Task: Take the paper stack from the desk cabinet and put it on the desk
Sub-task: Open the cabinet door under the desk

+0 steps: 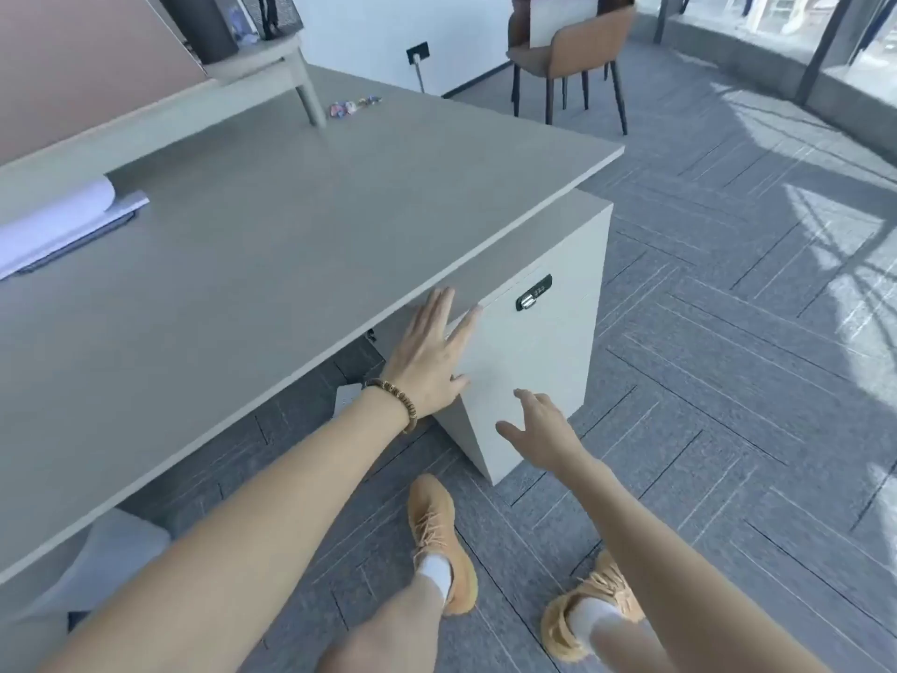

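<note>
1. Paper stack: not visible. By the task it should be inside the cabinet [534, 376], whose door is shut, so its exact place cannot be told.
2. Cabinet: a pale box standing on the floor under the right end of the desk [272, 245], its top tucked just below the desk edge. A small dark lock [533, 293] sits near the upper corner of the door.
3. Left hand [429, 354]: flat and fully spread, palm against the door at its left edge, fingers pointing up toward the desk edge. It grips nothing. A bead bracelet [394, 400] circles the wrist.
4. Right hand [539, 432]: open, fingers loosely spread, in front of the lower door. It holds nothing; whether it touches the door cannot be told.
5. Progress: judged at the very start. The door is not yet opened; removing the stack and placing it on the desk remain.
6. Surroundings: the desk top is mostly bare, with a white sheet on a clipboard [58, 225] at the far left and small coloured items [354, 105] near the back. A brown chair [568, 55] stands well apart.
7. Obstructions: the shut, possibly locked door is the main barrier. The person's orange shoes [439, 536] stand close to the door's swing path.
</note>
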Motion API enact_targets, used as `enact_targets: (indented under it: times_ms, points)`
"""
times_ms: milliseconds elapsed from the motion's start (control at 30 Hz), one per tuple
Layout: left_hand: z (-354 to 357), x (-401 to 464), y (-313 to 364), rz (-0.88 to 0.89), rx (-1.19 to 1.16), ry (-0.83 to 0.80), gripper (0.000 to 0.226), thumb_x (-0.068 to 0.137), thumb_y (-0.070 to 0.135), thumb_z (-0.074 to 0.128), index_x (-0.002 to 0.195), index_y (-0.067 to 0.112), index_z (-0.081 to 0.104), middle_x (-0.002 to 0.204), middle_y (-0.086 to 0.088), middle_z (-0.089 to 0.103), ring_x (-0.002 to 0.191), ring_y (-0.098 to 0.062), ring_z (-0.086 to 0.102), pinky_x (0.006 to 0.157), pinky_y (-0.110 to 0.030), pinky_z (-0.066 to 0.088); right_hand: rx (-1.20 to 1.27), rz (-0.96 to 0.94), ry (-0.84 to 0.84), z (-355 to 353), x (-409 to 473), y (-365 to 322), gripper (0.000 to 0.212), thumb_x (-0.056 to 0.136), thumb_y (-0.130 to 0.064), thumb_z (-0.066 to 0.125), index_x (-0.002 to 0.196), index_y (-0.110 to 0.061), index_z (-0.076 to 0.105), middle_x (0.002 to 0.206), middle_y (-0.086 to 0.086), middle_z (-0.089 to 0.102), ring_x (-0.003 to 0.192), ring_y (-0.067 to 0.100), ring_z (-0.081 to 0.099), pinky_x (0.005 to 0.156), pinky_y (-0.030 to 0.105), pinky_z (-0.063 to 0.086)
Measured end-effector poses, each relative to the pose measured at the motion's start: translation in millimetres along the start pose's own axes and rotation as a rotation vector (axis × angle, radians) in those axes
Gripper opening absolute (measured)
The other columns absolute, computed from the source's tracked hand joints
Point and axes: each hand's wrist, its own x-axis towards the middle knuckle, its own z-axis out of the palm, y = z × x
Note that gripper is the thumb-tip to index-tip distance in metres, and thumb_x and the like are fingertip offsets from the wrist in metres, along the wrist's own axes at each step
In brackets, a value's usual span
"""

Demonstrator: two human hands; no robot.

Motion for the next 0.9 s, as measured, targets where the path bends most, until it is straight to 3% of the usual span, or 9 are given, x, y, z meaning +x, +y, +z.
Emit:
enact_targets:
  times_ms: [133, 333, 500, 633, 733, 900]
  points:
    - [19, 22, -18, 0.008, 0.069, 0.005, 0.108, 0.084, 0.03, 0.074, 0.159, 0.023, -0.003, 0.166, -0.022, -0.003, 0.154, -0.035, -0.001, 0.121, -0.038, -0.004, 0.136, 0.061, 0.013, 30, 24, 6, 0.078, 0.096, -0.039, 0.059, 0.157, -0.008, 0.023, 0.157, 0.018, 0.036, 0.141, 0.036, 0.041, 0.112, 0.044, 0.037]
    - [40, 36, -29, 0.021, 0.089, 0.117, 0.116, 0.072, 0.025, 0.086, 0.158, 0.022, 0.01, 0.166, -0.016, 0.014, 0.153, -0.034, 0.011, 0.12, -0.036, 0.0, 0.392, 0.125, 0.106, 65, 63, 3, 0.1, 0.085, -0.038, 0.073, 0.16, -0.012, 0.012, 0.159, 0.015, 0.032, 0.143, 0.031, 0.039, 0.108, 0.036, 0.036]
    - [45, 38, -32, 0.039, 0.103, 0.168, 0.119, 0.066, 0.026, 0.09, 0.158, 0.022, 0.015, 0.165, -0.016, 0.019, 0.153, -0.034, 0.015, 0.119, -0.036, 0.003, 0.521, 0.212, 0.206, 94, 79, -5, 0.125, 0.074, -0.039, 0.083, 0.16, -0.016, -0.004, 0.163, 0.015, 0.014, 0.143, 0.035, 0.04, 0.109, 0.041, 0.039]
    - [49, 38, -32, 0.035, 0.087, 0.187, 0.12, 0.064, 0.026, 0.091, 0.158, 0.023, 0.016, 0.164, -0.015, 0.021, 0.153, -0.033, 0.016, 0.12, -0.038, 0.006, 0.534, 0.246, 0.309, 103, 92, -10, 0.13, 0.07, -0.035, 0.087, 0.16, -0.015, -0.004, 0.166, 0.011, 0.006, 0.148, 0.03, 0.03, 0.115, 0.039, 0.033]
    - [49, 38, -32, 0.032, 0.089, 0.191, 0.12, 0.064, 0.027, 0.091, 0.158, 0.024, 0.016, 0.164, -0.014, 0.022, 0.153, -0.033, 0.017, 0.121, -0.038, 0.007, 0.425, 0.219, 0.386, 104, 99, -9, 0.132, 0.064, -0.047, 0.086, 0.157, -0.02, -0.002, 0.167, 0.01, 0.005, 0.154, 0.028, 0.016, 0.125, 0.039, 0.022]
    - [46, 38, -29, 0.016, 0.103, 0.168, 0.121, 0.064, 0.028, 0.091, 0.158, 0.023, 0.015, 0.164, -0.014, 0.021, 0.153, -0.034, 0.016, 0.121, -0.037, 0.005, 0.346, 0.192, 0.373, 100, 88, 1, 0.129, 0.064, -0.042, 0.083, 0.159, -0.016, -0.001, 0.168, 0.01, 0.005, 0.155, 0.028, 0.013, 0.126, 0.037, 0.019]
